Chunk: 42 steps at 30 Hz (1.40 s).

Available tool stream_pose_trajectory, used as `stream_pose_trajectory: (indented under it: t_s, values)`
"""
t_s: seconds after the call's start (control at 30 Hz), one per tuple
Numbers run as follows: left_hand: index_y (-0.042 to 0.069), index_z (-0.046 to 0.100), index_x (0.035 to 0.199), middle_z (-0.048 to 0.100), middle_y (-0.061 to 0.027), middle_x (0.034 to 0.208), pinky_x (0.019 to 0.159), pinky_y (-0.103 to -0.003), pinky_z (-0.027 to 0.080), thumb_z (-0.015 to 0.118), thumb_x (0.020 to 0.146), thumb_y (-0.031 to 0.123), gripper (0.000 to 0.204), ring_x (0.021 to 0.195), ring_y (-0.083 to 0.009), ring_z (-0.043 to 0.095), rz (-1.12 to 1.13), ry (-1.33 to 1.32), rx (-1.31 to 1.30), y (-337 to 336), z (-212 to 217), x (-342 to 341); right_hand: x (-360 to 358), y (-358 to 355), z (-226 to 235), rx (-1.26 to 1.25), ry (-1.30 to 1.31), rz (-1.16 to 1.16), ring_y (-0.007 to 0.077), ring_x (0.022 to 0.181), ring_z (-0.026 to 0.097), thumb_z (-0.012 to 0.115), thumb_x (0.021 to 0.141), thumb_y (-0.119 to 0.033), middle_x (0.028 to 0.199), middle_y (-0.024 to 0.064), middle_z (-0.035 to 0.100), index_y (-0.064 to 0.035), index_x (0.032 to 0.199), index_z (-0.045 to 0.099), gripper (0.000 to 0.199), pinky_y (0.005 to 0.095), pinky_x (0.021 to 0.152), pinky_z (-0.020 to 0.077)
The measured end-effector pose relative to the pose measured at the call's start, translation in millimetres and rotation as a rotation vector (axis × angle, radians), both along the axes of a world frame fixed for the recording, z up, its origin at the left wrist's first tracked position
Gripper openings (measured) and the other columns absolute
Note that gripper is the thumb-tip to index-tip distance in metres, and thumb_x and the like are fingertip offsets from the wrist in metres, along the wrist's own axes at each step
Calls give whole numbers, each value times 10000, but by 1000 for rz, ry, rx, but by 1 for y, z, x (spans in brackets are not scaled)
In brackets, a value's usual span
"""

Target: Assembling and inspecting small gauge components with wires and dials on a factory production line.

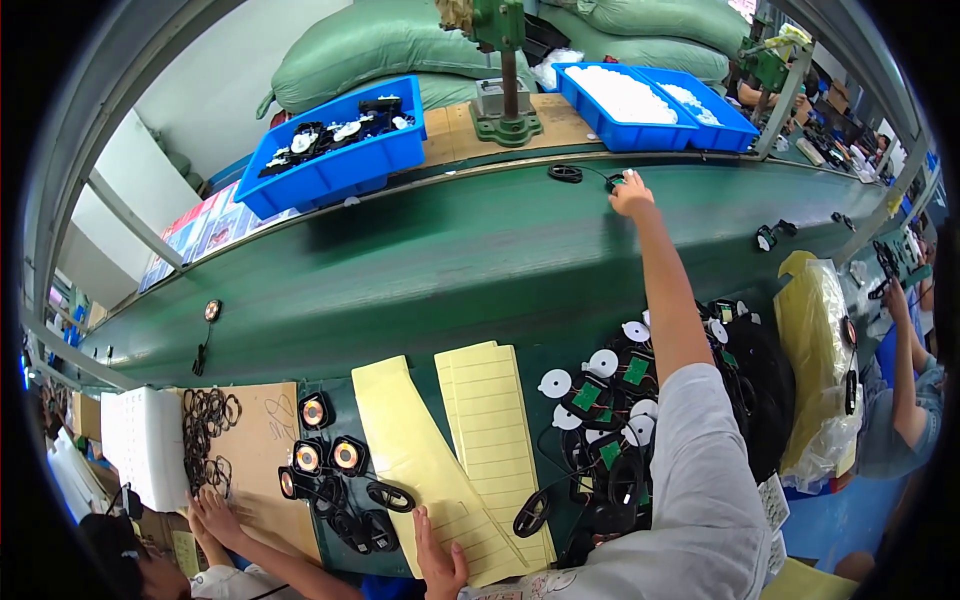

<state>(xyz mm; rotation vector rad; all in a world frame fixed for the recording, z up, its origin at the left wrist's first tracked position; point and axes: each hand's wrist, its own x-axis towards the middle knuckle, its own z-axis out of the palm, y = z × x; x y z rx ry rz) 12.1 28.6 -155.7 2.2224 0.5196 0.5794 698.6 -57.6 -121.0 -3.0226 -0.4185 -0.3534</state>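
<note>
My right arm is stretched across the green conveyor belt. At its far edge, the fingers of my right hand are closed on a small black device, mostly hidden by the hand. A thin cable runs from it to a black cable coil lying on the belt. My left hand rests with its fingers stretched out on the yellow sheets near me, holding nothing. Beside it lies another coiled black cable. Several black devices with copper coils sit left of the sheets.
Under my right arm is a pile of green circuit boards, white discs and cables. Blue bins stand behind the belt around a green press. A co-worker's hands are over black rings at left; another person is at right.
</note>
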Motion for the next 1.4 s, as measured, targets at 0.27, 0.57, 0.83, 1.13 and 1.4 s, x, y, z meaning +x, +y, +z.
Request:
stream_pose_trajectory:
  t_s: [0.27,0.57,0.83,1.13,1.4]
  values:
    - [-73,255,1336,283,-255,1382,1045,-446,247,453,802,71,587,1287,-403,278,15,-31,-4,-4,-1,7,16,29,-26,34,-172,206,237,1102,467,513,813,-253,1161,88,541,-95,1016,607,274,377,903,390]
    - [-41,366,1264,354,-251,1339,1018,-460,297,483,781,21,501,1256,-426,321,133,-84,-46,-5,26,1,-158,44,111,922,283,788,167,728,510,449,838,-37,898,23,587,-80,925,576,160,257,676,409]
    - [-28,435,1211,473,-177,1248,1025,-427,309,377,931,287,426,1185,-297,426,-20,-808,-1291,46,92,35,-440,19,178,408,-384,1736,127,894,567,565,792,-124,1039,-58,634,-155,769,576,41,293,767,418]
    - [122,153,1420,311,-256,1367,1030,-439,307,548,826,478,797,1281,-364,308,-563,-1293,-1665,-16,125,12,-562,-13,117,782,-226,1586,124,904,566,644,720,-34,1017,-23,651,-120,729,626,88,238,731,451]
    - [150,115,1411,433,-269,1250,955,-466,394,541,863,221,698,1167,-392,446,-330,-946,-1075,-18,131,-3,-609,-42,111,1108,319,1434,166,942,567,644,724,-48,1004,47,649,-76,833,647,113,247,767,460]
